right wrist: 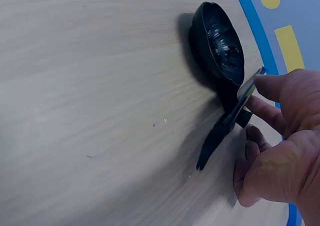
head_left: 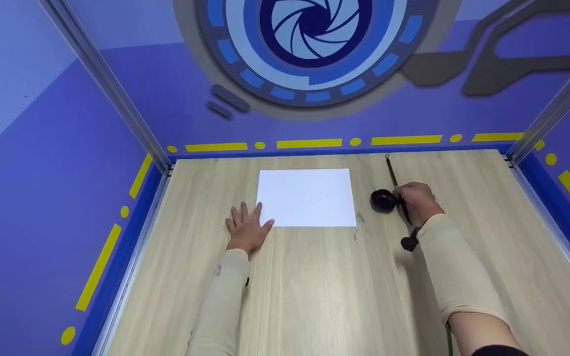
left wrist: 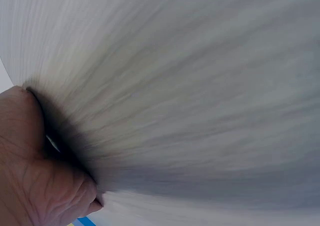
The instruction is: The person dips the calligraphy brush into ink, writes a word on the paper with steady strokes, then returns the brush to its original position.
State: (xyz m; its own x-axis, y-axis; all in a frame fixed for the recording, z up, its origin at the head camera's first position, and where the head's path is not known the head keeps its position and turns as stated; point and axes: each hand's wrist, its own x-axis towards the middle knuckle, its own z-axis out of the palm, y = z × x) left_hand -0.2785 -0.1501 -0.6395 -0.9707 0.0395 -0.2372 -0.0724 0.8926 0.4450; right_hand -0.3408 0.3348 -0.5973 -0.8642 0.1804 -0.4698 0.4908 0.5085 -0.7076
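Note:
A sheet of white paper (head_left: 307, 198) lies flat on the wooden table. Over its lower left corner my left hand (head_left: 248, 230) is spread, with thumb and index finger touching the sheet. In the left wrist view only the heel of that hand (left wrist: 45, 191) shows. At the right, a dark brush (right wrist: 214, 142) is pinched between thumb and finger of my right hand (head_left: 417, 195). Its bristles point toward me, and the looped handle end points to the back wall. Beside it stands a small black scalloped dish (head_left: 384, 200), whose short side arm (right wrist: 243, 118) the brush crosses.
Dark smudges (head_left: 360, 218) mark the table (head_left: 314, 287) just right of the paper. A blue-purple wall (head_left: 314, 129) with yellow dashes rises behind the table, and side panels with metal posts (head_left: 117, 99) flank it. A black wrist device (head_left: 409, 241) sits at the right sleeve.

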